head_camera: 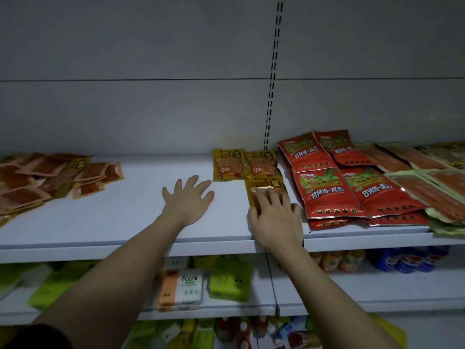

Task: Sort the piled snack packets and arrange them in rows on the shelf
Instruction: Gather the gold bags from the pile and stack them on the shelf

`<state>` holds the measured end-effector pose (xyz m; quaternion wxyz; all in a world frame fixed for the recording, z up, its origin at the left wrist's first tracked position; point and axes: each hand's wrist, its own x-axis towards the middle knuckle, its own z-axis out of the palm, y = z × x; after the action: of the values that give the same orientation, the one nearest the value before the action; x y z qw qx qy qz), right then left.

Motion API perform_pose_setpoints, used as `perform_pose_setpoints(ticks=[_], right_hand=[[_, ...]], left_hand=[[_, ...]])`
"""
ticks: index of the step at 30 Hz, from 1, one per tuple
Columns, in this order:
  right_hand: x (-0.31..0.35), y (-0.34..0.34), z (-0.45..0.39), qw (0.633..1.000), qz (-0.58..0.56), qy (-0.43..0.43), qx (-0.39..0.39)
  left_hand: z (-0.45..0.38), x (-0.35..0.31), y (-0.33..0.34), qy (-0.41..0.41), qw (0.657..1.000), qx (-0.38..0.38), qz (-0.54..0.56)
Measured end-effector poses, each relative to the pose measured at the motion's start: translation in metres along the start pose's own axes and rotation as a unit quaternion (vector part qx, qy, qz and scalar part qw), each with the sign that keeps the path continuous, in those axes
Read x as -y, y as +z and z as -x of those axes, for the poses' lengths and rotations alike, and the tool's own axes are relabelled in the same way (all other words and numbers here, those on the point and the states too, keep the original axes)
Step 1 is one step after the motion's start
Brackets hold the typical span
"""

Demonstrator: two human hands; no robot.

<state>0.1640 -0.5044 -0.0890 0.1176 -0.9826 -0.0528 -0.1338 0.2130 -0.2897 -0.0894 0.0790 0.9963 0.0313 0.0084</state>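
Three yellow snack packets lie flat on the white shelf (125, 217): two side by side at the back (228, 164) (261, 162) and a third packet (264, 185) in front of the right one. My right hand (276, 217) rests on that front packet with its fingers laid flat over the lower half. My left hand (188, 197) hovers or rests with spread fingers on the bare shelf just left of the packets, holding nothing. A loose pile of orange-brown and yellow packets (37, 180) lies at the shelf's far left.
Red snack packets (327, 187) lie in overlapping rows right of the yellow ones, with orange packets (422, 187) beyond them. A slotted upright (271, 96) runs up the back wall. Lower shelves hold facial tissue packs (181, 288), green packs and bottles.
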Motion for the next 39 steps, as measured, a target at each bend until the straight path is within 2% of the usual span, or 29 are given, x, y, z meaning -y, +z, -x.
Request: perform_pose_setpoints(ticks=[11, 14, 16, 19, 21, 23, 25, 28, 34, 39], right_hand=[[-0.002, 0.0, 0.002, 1.0, -0.011, 0.001, -0.008], [-0.003, 0.002, 0.001, 1.0, -0.011, 0.005, -0.016], [0.004, -0.005, 0.003, 0.998, 0.008, -0.015, -0.061], [0.024, -0.024, 0.011, 0.989, 0.014, -0.061, -0.133], [0.047, -0.043, 0.018, 0.984, 0.002, -0.103, -0.147], [0.072, -0.057, 0.022, 0.985, -0.032, -0.135, -0.098], [0.102, -0.064, 0.025, 0.984, -0.049, -0.154, -0.068], [0.158, -0.067, 0.028, 0.987, -0.1, -0.124, -0.021], [0.302, -0.037, 0.046, 0.977, -0.168, -0.114, 0.058], [0.399, 0.004, 0.085, 0.953, -0.255, -0.11, 0.117]], left_hand=[[0.0, -0.002, 0.0, -0.001, 1.0, -0.012, 0.014], [0.001, -0.004, -0.002, -0.001, 0.999, -0.036, 0.033], [0.005, -0.007, -0.005, 0.009, 0.995, -0.083, 0.049], [0.022, -0.011, -0.012, -0.01, 0.991, -0.133, -0.027], [0.038, -0.012, -0.015, -0.025, 0.992, -0.112, -0.044], [0.055, -0.011, -0.026, -0.026, 0.998, -0.06, -0.015], [0.075, -0.001, -0.046, -0.021, 0.998, -0.05, 0.044], [0.113, 0.044, -0.075, -0.025, 0.988, -0.078, 0.133], [0.185, 0.213, -0.109, -0.053, 0.983, -0.132, 0.115], [0.218, 0.325, -0.125, -0.08, 0.971, -0.156, 0.161]])
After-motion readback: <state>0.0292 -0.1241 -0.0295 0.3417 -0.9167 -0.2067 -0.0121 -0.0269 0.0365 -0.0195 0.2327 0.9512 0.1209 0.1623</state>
